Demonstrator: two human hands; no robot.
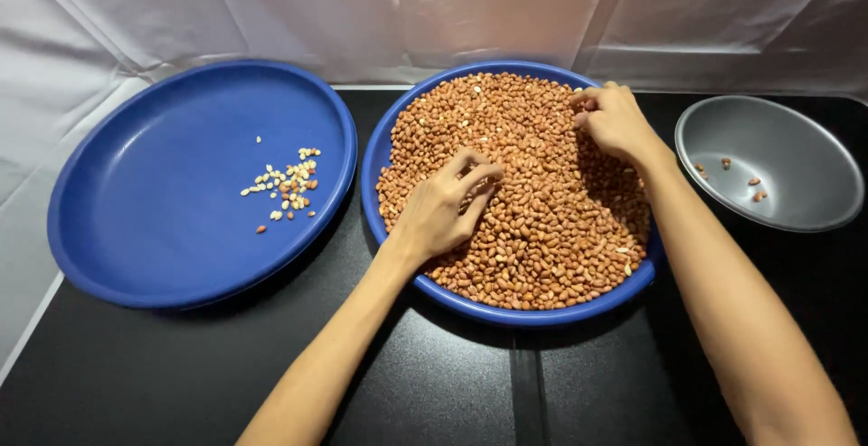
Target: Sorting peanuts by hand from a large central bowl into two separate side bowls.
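A round blue tray [520,314] in the middle is heaped with reddish-brown peanuts [542,229]. My left hand [443,209] rests palm-down on the heap's left side, fingers curled into the nuts. My right hand [613,120] is at the far right of the heap, fingertips pinched together among the peanuts; whether a nut is held I cannot tell. To the left, a second blue tray [136,229] holds a small scatter of pale and brown peanuts [285,188]. At the right stands a grey metal bowl [796,220] with a few peanuts [737,175] in it.
All three dishes stand on a black table [452,383]. A white cloth backdrop [434,3] hangs behind and drapes along the left side.
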